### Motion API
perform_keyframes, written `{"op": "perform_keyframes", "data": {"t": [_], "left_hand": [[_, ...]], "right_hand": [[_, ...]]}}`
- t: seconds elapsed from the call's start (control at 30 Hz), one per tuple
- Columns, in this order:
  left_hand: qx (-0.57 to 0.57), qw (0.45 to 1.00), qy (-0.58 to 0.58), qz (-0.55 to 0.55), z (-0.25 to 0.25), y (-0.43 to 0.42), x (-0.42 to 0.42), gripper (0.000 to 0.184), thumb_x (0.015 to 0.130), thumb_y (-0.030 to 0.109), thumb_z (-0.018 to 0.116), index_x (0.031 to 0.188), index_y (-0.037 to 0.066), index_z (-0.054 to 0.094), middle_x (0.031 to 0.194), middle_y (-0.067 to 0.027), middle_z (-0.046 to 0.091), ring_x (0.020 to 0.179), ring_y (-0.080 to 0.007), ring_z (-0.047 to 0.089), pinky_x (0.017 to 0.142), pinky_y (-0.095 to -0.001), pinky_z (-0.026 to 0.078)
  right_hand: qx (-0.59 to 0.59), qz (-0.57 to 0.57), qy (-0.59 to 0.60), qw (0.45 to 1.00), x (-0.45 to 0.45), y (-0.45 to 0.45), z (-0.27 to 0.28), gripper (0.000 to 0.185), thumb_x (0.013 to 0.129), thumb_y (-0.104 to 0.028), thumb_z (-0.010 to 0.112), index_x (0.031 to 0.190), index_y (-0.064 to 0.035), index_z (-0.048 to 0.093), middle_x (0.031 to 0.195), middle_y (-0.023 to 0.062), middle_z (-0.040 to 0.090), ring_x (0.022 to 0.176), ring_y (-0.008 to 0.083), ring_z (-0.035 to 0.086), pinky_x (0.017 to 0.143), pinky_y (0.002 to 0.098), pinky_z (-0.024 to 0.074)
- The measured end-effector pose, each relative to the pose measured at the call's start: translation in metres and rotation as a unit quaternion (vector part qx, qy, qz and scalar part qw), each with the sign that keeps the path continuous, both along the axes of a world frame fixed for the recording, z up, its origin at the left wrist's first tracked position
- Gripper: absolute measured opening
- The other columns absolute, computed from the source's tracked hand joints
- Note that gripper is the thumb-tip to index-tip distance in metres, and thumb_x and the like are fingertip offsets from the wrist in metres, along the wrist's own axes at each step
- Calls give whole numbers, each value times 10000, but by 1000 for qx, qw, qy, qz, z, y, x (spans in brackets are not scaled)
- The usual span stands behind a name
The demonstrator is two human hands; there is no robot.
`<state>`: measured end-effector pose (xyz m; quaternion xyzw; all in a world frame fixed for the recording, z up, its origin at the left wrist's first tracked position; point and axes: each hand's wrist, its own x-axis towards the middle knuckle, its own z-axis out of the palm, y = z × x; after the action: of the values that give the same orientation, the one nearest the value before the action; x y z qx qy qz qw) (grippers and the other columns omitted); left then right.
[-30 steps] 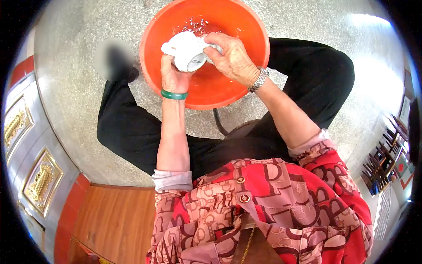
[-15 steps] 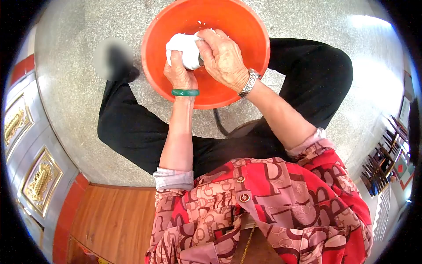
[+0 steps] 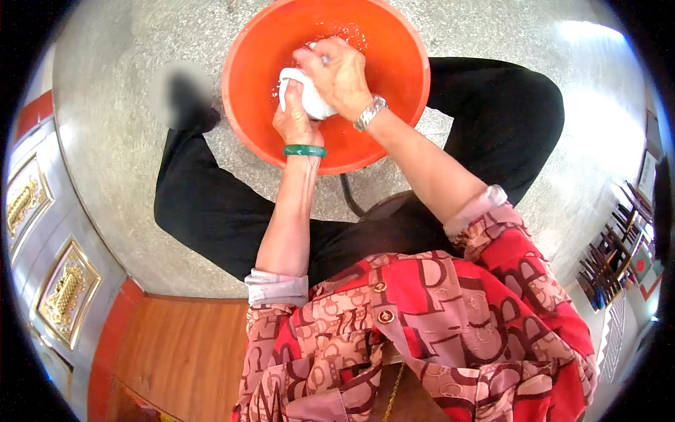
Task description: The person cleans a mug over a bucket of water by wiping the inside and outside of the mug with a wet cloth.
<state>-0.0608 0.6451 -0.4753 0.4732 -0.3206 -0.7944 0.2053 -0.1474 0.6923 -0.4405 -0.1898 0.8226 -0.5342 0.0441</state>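
View: head camera, looking down.
Left hand (image 3: 299,125): closed on a white cup (image 3: 315,104), thumb laid over the rim; green bangle (image 3: 304,150) at the wrist.
Right hand (image 3: 341,79): fingers bent, at the cup's upper right side; cannot tell whether anything is held between them. Silver watch (image 3: 370,112) at the wrist.
Cup position: tilted, above the inside of an orange basin (image 3: 394,67), part hidden by both hands.
Water (image 3: 344,32): bright glints in the basin beyond the right hand.
Basin position: on the speckled floor (image 3: 105,141), between the legs in black trousers (image 3: 211,193).
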Motion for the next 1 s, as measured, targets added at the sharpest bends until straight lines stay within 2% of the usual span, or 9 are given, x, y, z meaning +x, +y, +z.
{"op": "perform_keyframes", "data": {"t": [0.17,0.23,0.37,0.4,0.5,0.7,0.8,0.83,1.0], "left_hand": [[-20,999,-5,27,3,4,-3,301,785,196,643,991,-13,578,840,-53,615,720,-157,603,638,-282,506],[-51,999,7,18,0,-3,-5,269,785,183,645,958,-17,597,853,-57,617,726,-143,594,631,-270,496],[-77,996,-30,28,3,0,-5,266,765,156,666,938,-35,602,865,-62,617,726,-138,590,637,-275,488],[-82,996,-15,17,5,2,-3,277,757,147,672,942,-44,596,840,-59,618,716,-141,592,630,-277,488],[-67,998,10,18,6,4,-2,249,758,146,669,914,-38,606,816,-55,620,702,-138,593,611,-274,486],[-141,989,-54,-2,7,-4,-5,202,759,138,664,866,-29,627,816,-49,620,685,-117,572,610,-253,478],[-119,993,-17,-9,9,3,-3,227,753,129,671,898,-39,622,836,-54,622,705,-127,580,644,-272,487],[-118,993,-19,-12,10,4,-1,227,753,129,671,898,-39,622,836,-54,622,705,-127,580,644,-272,487],[-104,994,-26,3,3,-7,-2,223,761,124,663,914,-33,621,847,-60,624,695,-135,586,608,-270,486]], "right_hand": [[-131,-24,-285,949,1,3,-10,210,784,-178,608,694,6,561,662,91,586,605,146,567,540,292,455],[-45,18,67,997,20,3,4,164,779,-144,597,713,0,554,726,122,561,716,245,566,636,333,458],[59,46,163,984,5,-2,-1,239,825,-210,529,718,4,540,717,142,542,709,270,553,641,347,454],[-50,-12,-212,976,-1,2,-4,277,846,-244,495,730,5,531,633,133,538,587,215,546,547,330,447],[-80,-29,-362,928,-9,5,-32,311,846,-273,497,701,2,514,570,137,527,527,225,540,507,352,441],[-32,-41,82,995,27,-4,-2,211,848,-212,450,784,-20,512,758,167,538,740,361,518,668,451,400],[13,-26,-234,972,-9,6,-21,244,858,-204,412,776,2,513,655,168,542,685,322,561,631,408,445],[-29,41,-521,852,-24,12,-22,243,852,-200,411,776,6,517,680,167,557,711,319,570,643,394,453],[34,30,101,994,18,0,-22,170,845,-185,451,858,-19,481,794,202,479,799,375,477,711,466,398]]}}
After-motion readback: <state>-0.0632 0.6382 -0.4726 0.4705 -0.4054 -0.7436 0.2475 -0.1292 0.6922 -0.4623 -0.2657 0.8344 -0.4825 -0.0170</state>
